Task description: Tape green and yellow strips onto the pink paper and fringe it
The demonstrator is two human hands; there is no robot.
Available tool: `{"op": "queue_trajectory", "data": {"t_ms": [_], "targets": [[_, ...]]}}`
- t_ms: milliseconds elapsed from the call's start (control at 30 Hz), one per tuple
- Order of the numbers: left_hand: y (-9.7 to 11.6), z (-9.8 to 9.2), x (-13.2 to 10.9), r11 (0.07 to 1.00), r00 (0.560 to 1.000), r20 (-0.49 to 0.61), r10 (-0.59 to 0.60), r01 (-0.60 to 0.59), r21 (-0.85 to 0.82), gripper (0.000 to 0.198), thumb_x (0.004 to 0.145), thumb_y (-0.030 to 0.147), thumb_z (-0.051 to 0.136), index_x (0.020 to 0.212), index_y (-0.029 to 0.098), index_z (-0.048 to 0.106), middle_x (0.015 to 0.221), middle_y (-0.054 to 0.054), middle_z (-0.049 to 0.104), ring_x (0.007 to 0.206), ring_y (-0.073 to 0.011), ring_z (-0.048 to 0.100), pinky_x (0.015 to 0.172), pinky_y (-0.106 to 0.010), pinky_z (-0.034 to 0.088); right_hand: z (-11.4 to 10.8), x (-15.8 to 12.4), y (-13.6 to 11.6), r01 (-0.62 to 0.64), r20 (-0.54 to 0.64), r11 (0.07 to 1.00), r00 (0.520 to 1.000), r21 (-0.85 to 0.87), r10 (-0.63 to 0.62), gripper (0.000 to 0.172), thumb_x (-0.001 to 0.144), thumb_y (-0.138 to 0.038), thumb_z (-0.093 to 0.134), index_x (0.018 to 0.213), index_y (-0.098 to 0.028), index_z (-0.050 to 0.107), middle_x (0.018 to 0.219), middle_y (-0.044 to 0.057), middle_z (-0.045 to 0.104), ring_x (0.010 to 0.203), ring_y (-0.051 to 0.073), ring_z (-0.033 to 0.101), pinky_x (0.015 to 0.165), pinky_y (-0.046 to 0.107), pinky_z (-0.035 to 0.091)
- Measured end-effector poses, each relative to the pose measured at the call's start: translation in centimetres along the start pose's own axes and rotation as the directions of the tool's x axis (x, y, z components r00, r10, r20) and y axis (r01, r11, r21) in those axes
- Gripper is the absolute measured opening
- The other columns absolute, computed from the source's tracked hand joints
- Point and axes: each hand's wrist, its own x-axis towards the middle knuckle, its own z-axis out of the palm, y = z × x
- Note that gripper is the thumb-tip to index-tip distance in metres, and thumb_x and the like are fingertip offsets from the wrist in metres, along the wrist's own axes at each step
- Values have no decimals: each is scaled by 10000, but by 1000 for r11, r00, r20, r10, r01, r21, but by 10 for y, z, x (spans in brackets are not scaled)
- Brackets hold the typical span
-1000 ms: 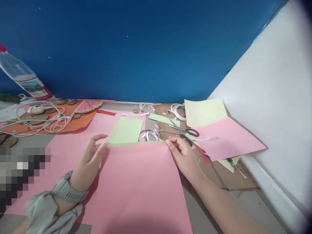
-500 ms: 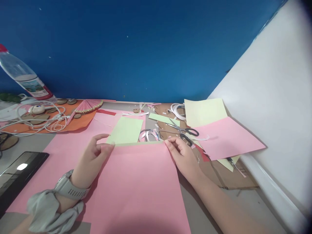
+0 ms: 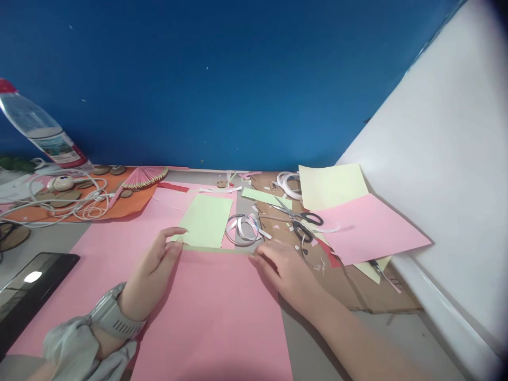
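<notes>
A large pink sheet of paper [image 3: 214, 312] lies in front of me, with a narrow pale-green strip [image 3: 218, 251] along its far edge. My left hand [image 3: 161, 262] pinches the sheet's far left corner between thumb and fingers. At the far right corner, my right hand [image 3: 283, 270] has its thumb and fingers closed on the edge. Just beyond that edge lies a light-green rectangle of paper [image 3: 206, 217]. Right of it is a clear ring-shaped roll [image 3: 243, 230] with white strips. Black-handled scissors [image 3: 297, 216] rest partly open past my right hand.
A phone [image 3: 35, 288] lies at left, near tangled white cable [image 3: 91, 196]. Behind stand a tilted bottle [image 3: 47, 137] and a pleated pink fan [image 3: 143, 178]. Pink paper [image 3: 373, 227] and cream paper [image 3: 333, 185] lie on cardboard [image 3: 357, 296] at right, beside a white wall [image 3: 444, 159].
The pink sheet's far edge has come nearer to me and shifted slightly left. My right hand has moved left and down with it, uncovering more of the clear roll.
</notes>
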Motion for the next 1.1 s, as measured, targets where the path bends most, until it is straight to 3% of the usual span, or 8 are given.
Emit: {"op": "queue_trajectory", "data": {"t_ms": [100, 233, 367, 533, 667, 800, 933, 1100], "targets": [[3, -1, 2, 987, 997, -76, -20, 8, -162, 327, 909, 473, 347, 1080, 233, 490, 755, -7, 622, 772, -181, 572, 755, -307, 422, 1, 1, 1, 68, 35, 996, 997, -49, -67, 300, 964, -297, 374, 688, -198, 437, 701, -8, 528, 714, 147, 465, 693, 280, 377], [3, -4, 7, 920, 996, -53, -74, 48, -389, 313, 903, 476, 342, 1046, 213, 435, 701, 2, 623, 652, -196, 622, 685, -360, 482, 5, 1, 4, 217, 138, 971, 970, -101, -203, 232, 956, -289, 411, 790, -189, 537, 787, 13, 584, 782, 155, 490, 718, 290, 387], [-4, -3, 10, 999, 995, -98, 20, -15, 51, 349, 808, 499, 509, 988, 201, 523, 979, -78, 620, 932, -266, 589, 871, -470, 438, 8, -1, 3, 297, 221, 934, 942, -198, -253, 239, 954, -290, 413, 821, -189, 584, 809, 24, 596, 805, 169, 496, 743, 316, 394], [-12, 2, 7, 760, 984, 75, 163, -174, 626, 470, 789, 513, 521, 1190, 270, 560, 1342, -68, 476, 1210, -351, 385, 974, -554, 335, 4, -3, -3, 256, 163, 951, 960, -175, -228, 158, 903, -345, 511, 957, -216, 584, 943, 36, 600, 926, 197, 499, 822, 347, 405], [-19, 5, 2, 617, 961, 199, 193, -276, 736, 474, 895, 463, 352, 1323, 298, 471, 1487, 0, 330, 1338, -353, 242, 1035, -566, 262, 6, -4, -4, 231, 118, 955, 970, -186, -212, 137, 913, -288, 486, 965, -209, 584, 975, 39, 593, 961, 202, 489, 844, 358, 396], [-28, 11, -1, 525, 958, 145, 247, -258, 811, 678, 873, 544, 331, 1384, 103, 388, 1501, -102, 287, 1374, -366, 179, 1072, -585, 174, 8, -1, -5, 216, 56, 949, 976, -230, -209, 127, 911, -230, 463, 954, -205, 580, 969, 36, 597, 958, 195, 504, 858, 344, 391], [-35, 14, 0, 497, 955, 94, 280, -228, 837, 755, 852, 571, 328, 1357, 15, 403, 1478, -162, 315, 1363, -369, 210, 1078, -568, 168, -17, 2, 9, -78, -160, 905, 987, -419, 11, 189, 931, -269, 397, 951, -213, 576, 1016, 52, 611, 958, 201, 539, 822, 326, 408], [-30, 15, 4, 521, 948, 46, 315, -213, 827, 650, 879, 490, 293, 1339, 53, 434, 1450, -153, 371, 1346, -362, 252, 1076, -568, 157, -76, 2, 53, -399, -302, 738, 914, -544, 271, 175, 864, -228, 448, 872, -144, 602, 846, 122, 645, 802, 266, 584, 641, 339, 408]]}}
